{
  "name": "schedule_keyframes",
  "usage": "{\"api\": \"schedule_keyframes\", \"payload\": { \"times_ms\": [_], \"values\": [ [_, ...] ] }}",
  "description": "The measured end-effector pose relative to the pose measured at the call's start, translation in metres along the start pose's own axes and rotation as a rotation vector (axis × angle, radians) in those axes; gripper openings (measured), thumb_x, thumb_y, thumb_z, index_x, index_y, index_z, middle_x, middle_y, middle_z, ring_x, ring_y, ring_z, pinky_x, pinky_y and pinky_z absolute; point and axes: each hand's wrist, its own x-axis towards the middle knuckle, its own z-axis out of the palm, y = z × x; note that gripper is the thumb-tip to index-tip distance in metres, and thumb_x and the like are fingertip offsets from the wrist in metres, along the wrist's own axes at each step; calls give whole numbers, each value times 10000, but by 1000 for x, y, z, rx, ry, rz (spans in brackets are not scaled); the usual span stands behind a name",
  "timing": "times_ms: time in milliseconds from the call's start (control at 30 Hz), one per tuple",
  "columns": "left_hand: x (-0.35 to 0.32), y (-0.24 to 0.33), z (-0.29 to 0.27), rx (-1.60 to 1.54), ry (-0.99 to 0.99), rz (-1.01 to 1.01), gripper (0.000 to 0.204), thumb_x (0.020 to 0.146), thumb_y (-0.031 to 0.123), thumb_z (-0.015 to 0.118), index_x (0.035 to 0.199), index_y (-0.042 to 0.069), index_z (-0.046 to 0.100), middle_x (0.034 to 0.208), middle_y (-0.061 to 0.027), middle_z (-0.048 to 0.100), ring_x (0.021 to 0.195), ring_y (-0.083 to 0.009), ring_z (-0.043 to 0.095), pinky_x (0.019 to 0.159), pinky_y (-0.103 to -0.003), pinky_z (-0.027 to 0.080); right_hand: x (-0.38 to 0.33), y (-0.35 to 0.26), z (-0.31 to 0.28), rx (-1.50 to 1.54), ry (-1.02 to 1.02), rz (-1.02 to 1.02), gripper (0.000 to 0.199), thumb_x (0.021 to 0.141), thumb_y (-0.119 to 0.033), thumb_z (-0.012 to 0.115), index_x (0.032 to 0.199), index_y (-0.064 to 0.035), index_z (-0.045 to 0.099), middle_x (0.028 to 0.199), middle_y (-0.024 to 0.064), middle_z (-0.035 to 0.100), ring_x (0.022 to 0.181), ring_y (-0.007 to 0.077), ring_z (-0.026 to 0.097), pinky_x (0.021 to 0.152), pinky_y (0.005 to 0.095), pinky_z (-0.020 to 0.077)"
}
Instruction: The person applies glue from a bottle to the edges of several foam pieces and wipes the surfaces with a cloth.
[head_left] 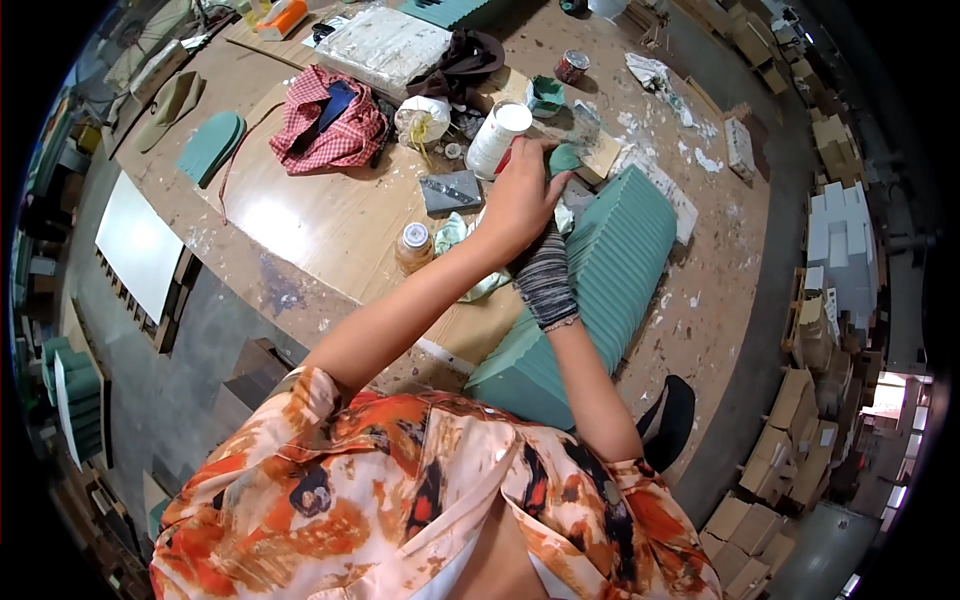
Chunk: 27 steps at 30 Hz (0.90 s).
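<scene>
left hand [520, 195] reaches a white bottle [497, 138] — beside a capped jar [414, 246].

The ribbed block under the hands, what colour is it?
The ribbed block is muted green, clearest in the head view.

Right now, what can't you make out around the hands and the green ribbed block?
- Right hand: in a striped glove, fingers hidden under the left hand, head view.
- What the hands grip: covered by the left hand.
- Green ribbed block: near end hidden by the forearms.
- White bottle: base hidden behind the left hand.
</scene>
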Motion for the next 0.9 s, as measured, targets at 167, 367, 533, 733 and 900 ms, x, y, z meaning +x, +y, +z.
{"api": "schedule_keyframes", "payload": {
  "times_ms": [167,367,533,733,900],
  "values": [
    [9,-11,1,99,44,-82,391,922,162,630,1227,-22,466,1165,-264,512,981,-463,600,813,-501,508,14,19,77,-1842,718,-590,427,997,-68,485,1413,-8,410,1338,147,537,1188,219,541,1056,392,430],
    [0,-9,9,247,-54,-88,361,898,128,615,1165,-54,455,1089,-258,520,906,-412,633,753,-457,545,118,-37,145,-2711,619,-652,407,924,-199,623,1281,-6,584,1110,190,685,1035,233,656,933,354,522],
    [4,-5,22,313,-117,-88,318,885,131,627,1090,-48,464,1051,-240,527,883,-380,649,739,-431,554,200,-127,135,-3710,645,-157,500,895,-406,611,1251,-55,634,1195,250,646,1115,393,619,967,469,488],
    [6,-8,16,271,-91,-87,411,899,196,657,1137,-64,445,1078,-276,536,867,-420,642,717,-473,544,226,-131,127,-3864,791,32,287,878,-221,595,1043,-24,723,1060,238,689,1037,398,653,868,479,539],
    [9,-9,16,263,-125,-139,457,913,210,644,1242,-44,455,1117,-268,536,911,-423,639,744,-472,549,210,-130,165,-4029,511,-239,266,872,-199,607,1055,-35,708,1027,233,691,1006,411,650,857,481,536]
  ]
}}
